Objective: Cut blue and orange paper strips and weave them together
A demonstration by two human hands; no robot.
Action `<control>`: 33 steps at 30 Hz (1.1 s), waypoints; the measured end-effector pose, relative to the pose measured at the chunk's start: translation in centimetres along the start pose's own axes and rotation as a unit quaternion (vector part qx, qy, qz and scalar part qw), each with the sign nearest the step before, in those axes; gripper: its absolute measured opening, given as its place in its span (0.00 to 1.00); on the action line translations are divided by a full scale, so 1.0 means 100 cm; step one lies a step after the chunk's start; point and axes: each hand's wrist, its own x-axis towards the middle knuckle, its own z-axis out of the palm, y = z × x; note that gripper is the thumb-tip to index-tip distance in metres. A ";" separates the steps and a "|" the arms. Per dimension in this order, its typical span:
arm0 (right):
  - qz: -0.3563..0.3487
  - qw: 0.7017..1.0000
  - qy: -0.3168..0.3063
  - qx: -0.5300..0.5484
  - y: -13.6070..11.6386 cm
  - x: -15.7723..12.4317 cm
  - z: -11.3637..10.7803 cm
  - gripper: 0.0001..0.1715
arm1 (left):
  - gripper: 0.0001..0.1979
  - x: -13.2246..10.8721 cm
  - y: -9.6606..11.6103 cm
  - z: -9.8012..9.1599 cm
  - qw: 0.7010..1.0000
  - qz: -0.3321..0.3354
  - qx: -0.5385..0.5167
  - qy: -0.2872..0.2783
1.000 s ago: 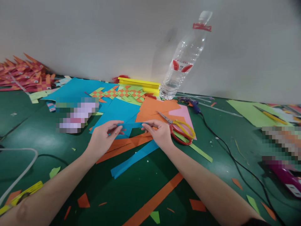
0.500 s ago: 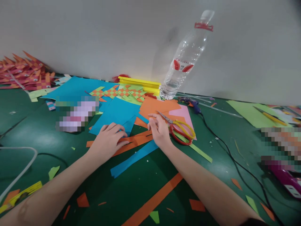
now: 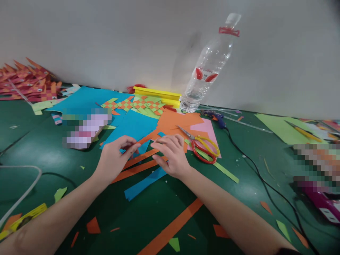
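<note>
My left hand (image 3: 114, 159) pinches the near end of an orange paper strip (image 3: 148, 136) and lifts it off the green table (image 3: 32, 148). My right hand (image 3: 171, 156) lies with its fingers stretched flat over the other orange strips (image 3: 132, 170) and a blue strip (image 3: 143, 182), pressing them down. Blue paper sheets (image 3: 132, 125) and orange and pink sheets (image 3: 175, 120) lie just beyond both hands. Red and yellow scissors (image 3: 202, 145) rest on the pink sheet, close to the right of my right hand.
A tilted plastic bottle (image 3: 209, 63) stands at the wall beside a yellow box (image 3: 156, 95) and a woven orange-green paper piece (image 3: 135, 105). A black cable (image 3: 260, 173) and glue gun (image 3: 216, 117) run right. Orange woven pieces (image 3: 26, 83) pile far left. Paper scraps litter the near table.
The blue strip held between both hands was put down. My left hand then took an orange strip and raised it, while my right hand moved left and flattened onto the strips.
</note>
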 end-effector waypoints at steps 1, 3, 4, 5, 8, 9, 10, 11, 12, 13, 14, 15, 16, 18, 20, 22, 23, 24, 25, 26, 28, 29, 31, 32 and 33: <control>-0.008 1.000 -0.023 0.004 -0.002 0.001 0.001 0.20 | 0.13 0.000 0.002 0.000 1.000 0.001 -0.012 -0.001; -0.025 0.997 -0.070 0.030 -0.004 0.001 0.002 0.28 | 0.13 -0.001 0.004 0.001 1.000 0.011 -0.024 -0.014; -0.032 0.994 -0.089 0.050 -0.005 0.002 0.003 0.31 | 0.12 -0.001 0.004 0.001 0.999 0.014 -0.026 -0.023; -0.033 0.992 -0.100 0.071 -0.005 0.002 0.003 0.33 | 0.12 0.000 0.003 0.001 0.999 0.014 -0.027 -0.027; 0.040 0.989 -0.088 0.109 -0.001 0.000 0.004 0.31 | 0.15 0.002 -0.001 0.001 1.000 -0.003 -0.017 -0.026; 0.090 0.987 -0.071 0.109 0.002 0.000 0.006 0.30 | 0.17 0.002 -0.003 0.001 1.000 -0.008 -0.011 -0.028; 0.145 0.982 -0.053 0.105 0.006 -0.001 0.008 0.29 | 0.19 0.003 -0.004 0.001 0.999 -0.010 -0.004 -0.032; 0.199 0.974 -0.036 0.098 0.010 -0.003 0.010 0.29 | 0.20 0.003 -0.006 0.001 0.999 -0.008 0.004 -0.036; 0.244 0.965 -0.023 0.094 0.014 -0.004 0.012 0.29 | 0.20 0.003 -0.007 0.001 0.999 -0.003 0.011 -0.039; 0.279 0.956 -0.013 0.092 0.018 -0.005 0.014 0.30 | 0.19 0.004 -0.007 0.001 0.999 0.002 0.017 -0.040; 0.300 0.950 -0.008 0.088 0.021 -0.006 0.015 0.31 | 0.18 0.004 -0.007 0.001 0.999 0.009 0.019 -0.040; 0.309 0.947 -0.007 0.083 0.023 -0.006 0.016 0.32 | 0.16 0.004 -0.007 0.002 0.999 0.015 0.016 -0.042; 0.306 0.949 -0.011 0.073 0.023 -0.006 0.017 0.33 | 0.15 0.004 -0.007 0.003 0.999 0.019 0.006 -0.046; 0.269 0.962 -0.027 0.044 0.019 -0.006 0.016 0.33 | 0.13 0.004 -0.006 0.004 0.998 0.021 -0.023 -0.058; 0.211 0.976 -0.048 0.005 0.012 -0.004 0.013 0.33 | 0.15 0.004 -0.005 0.006 0.996 0.010 -0.057 -0.068; 0.147 0.987 -0.064 -0.032 0.004 -0.002 0.010 0.32 | 0.19 0.003 -0.004 0.007 0.993 -0.010 -0.094 -0.071; 0.115 0.990 -0.072 -0.047 0.001 -0.002 0.009 0.31 | 0.20 0.003 -0.004 0.007 0.991 -0.018 -0.114 -0.074; 0.084 0.992 -0.078 -0.059 -0.002 -0.001 0.008 0.30 | 0.20 0.003 -0.005 0.008 0.988 -0.024 -0.133 -0.078; 0.056 0.993 -0.083 -0.069 -0.004 0.000 0.007 0.29 | 0.19 0.003 -0.005 0.009 0.985 -0.027 -0.149 -0.081; 0.030 0.993 -0.087 -0.075 -0.005 0.000 0.007 0.27 | 0.17 0.003 -0.005 0.010 0.983 -0.027 -0.159 -0.083; -0.008 0.993 -0.090 -0.080 -0.006 0.000 0.007 0.24 | 0.15 0.003 -0.006 0.011 0.982 -0.021 -0.166 -0.091; -0.020 0.993 -0.087 -0.079 -0.005 0.000 0.008 0.23 | 0.15 0.003 -0.007 0.012 0.981 -0.019 -0.167 -0.095; -0.036 0.993 -0.084 -0.070 -0.005 0.000 0.009 0.22 | 0.18 0.003 -0.007 0.012 0.980 -0.023 -0.173 -0.099; -0.044 0.994 -0.082 -0.064 -0.005 0.000 0.009 0.21 | 0.19 0.002 -0.007 0.012 0.978 -0.027 -0.180 -0.099; -0.052 0.994 -0.079 -0.059 -0.004 0.000 0.010 0.20 | 0.21 0.002 -0.006 0.012 0.977 -0.032 -0.188 -0.097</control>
